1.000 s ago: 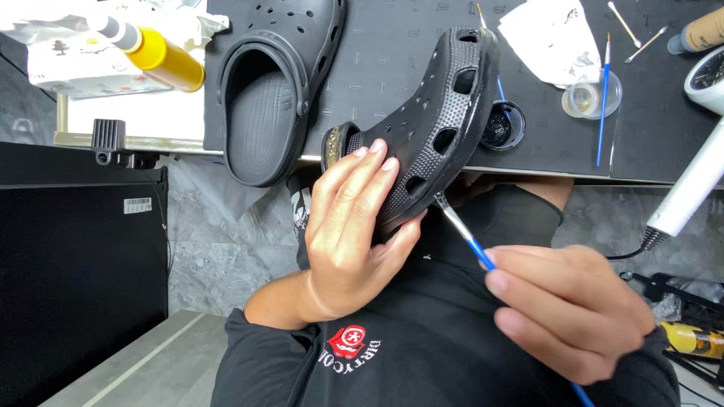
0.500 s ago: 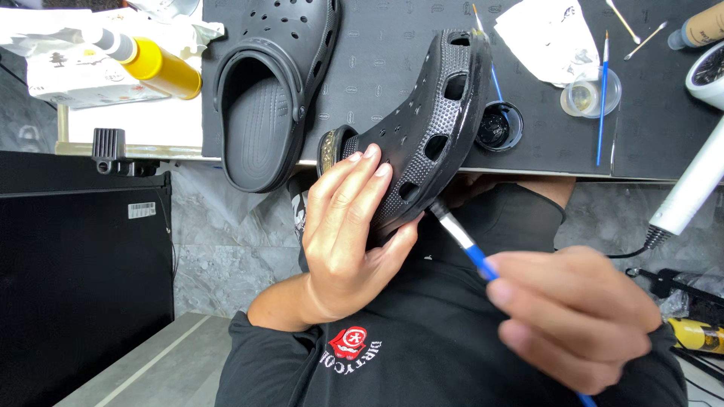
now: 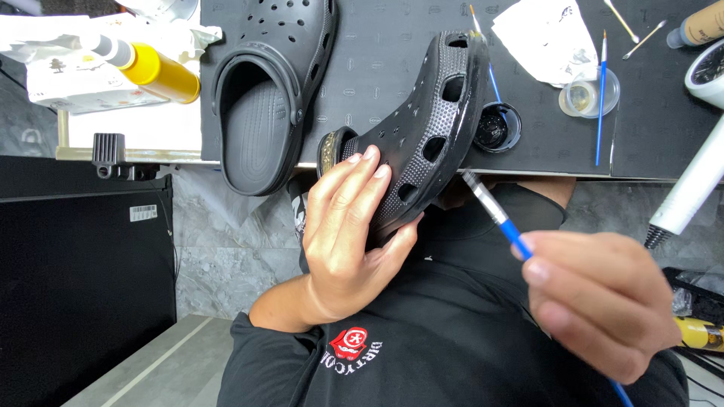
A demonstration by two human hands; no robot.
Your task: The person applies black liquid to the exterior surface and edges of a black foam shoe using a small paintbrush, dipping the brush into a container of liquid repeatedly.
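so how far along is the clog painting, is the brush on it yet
Looks done: the held clog already shines glossy along its side. In hand: the left hand grips that clog on edge, the right hand holds a blue-handled brush, tip just off its sole edge. Left: the second clog lies matte on the black mat, seemingly untouched.

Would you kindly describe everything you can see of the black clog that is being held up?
The held clog is a black, foam-like moulded shoe, glossy along its side, with oval vent holes and a pebbled, dotted band below them. It is tilted on edge, toe up over the black mat and heel end down toward the body. The left hand grips its lower part, fingers across the textured side and thumb beneath. The brush tip, held by the right hand, sits just off its edge.
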